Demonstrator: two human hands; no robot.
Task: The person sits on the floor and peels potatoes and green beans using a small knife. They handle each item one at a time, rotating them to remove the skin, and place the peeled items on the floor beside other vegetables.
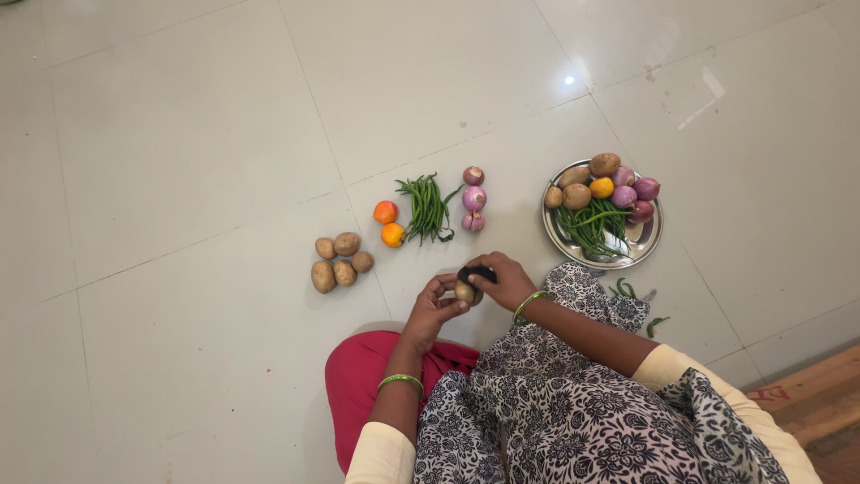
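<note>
Nearest, just past the knees, the left hand [436, 307] cups a small potato [464, 291] while the right hand [503, 280] pinches a dark peeler [477, 272] against its top. Short, light strokes with the potato turned between them would suit. Beyond on the floor [179, 134] lie potatoes [341, 259], tomatoes [389, 222], green beans [426, 208], onions [473, 197]; far right, a steel plate [647, 244].

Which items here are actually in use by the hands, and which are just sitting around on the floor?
In use:
- potato, held by left hand
- black tool, gripped in right hand, against the potato

Lying about:
- five potatoes in a heap
- two tomatoes
- green beans
- three onions
- steel plate of mixed vegetables
- loose beans by the knee
</note>
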